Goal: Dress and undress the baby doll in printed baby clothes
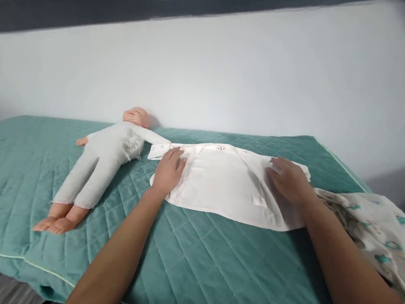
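Observation:
A white baby shirt lies spread on the green quilted cover, its inside showing, with a small printed label at the neck edge and a tag lower down. My left hand rests flat on its left side, near the sleeve, fingers stretched out. On the right side of the shirt, my right hand touches the cloth with its fingers apart; folds run beside it. To the left, a baby doll with a white cloth body lies on its back, stuffing showing at its side. One doll arm reaches the shirt's left sleeve.
The green quilted cover lies over a bed or table against a white wall. A crumpled printed cloth with teal and grey patterns lies at the right, beside my right forearm. The cover's piped front edge runs along the lower left.

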### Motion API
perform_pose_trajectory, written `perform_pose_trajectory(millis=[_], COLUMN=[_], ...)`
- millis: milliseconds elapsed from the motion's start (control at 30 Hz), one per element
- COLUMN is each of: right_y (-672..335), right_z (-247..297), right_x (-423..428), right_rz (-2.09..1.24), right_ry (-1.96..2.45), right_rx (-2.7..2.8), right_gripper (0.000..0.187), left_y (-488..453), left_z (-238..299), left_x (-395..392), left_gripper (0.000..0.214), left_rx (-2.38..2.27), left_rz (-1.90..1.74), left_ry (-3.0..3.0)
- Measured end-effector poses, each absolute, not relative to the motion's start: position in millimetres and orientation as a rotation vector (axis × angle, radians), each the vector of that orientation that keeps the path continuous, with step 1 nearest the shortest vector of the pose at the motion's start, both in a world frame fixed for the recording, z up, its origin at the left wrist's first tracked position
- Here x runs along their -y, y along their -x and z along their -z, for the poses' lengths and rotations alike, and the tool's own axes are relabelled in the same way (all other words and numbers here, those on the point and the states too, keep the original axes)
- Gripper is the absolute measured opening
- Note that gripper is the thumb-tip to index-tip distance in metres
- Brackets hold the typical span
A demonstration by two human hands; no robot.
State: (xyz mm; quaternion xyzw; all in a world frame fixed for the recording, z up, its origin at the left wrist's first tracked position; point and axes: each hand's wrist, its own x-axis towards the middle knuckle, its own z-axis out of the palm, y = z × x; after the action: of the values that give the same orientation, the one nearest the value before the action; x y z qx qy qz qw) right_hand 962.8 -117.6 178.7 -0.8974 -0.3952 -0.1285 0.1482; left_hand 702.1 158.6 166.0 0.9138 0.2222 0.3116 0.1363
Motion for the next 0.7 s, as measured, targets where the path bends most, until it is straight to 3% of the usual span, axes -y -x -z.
perform_pose_trajectory(millis=[267, 467, 600, 700], right_y=[-865.9, -835.0, -819.8, -805.8], right_z=[-242.4, -236.2, -234.1, -232.8], right_x=[-28.0, -196.8, -284.7, -330.4], right_rz=[-0.32, -0.499, -0.598, -0.597], right_ry=[2.099, 2.078, 1.998, 1.89], right_rx=[1.2, 1.348, 1.284, 1.291], right_gripper=[0.058, 0.079, 0.094, 0.08], left_y=[-602.8, -511.4, -489.9, -493.4], left_z=[-228.6, -234.4, -224.7, -217.3], left_x=[-225.7, -311.3, -331.9, -336.0], left_gripper=[0.038, 0.057, 0.061, 0.065], left_rx=[-0.947, -1.513, -1.31, -1.06], left_rz=[-1.025, -0.679, -0.461, -0.427], left_ry=[-2.679, -2.286, -1.774, -1.447])
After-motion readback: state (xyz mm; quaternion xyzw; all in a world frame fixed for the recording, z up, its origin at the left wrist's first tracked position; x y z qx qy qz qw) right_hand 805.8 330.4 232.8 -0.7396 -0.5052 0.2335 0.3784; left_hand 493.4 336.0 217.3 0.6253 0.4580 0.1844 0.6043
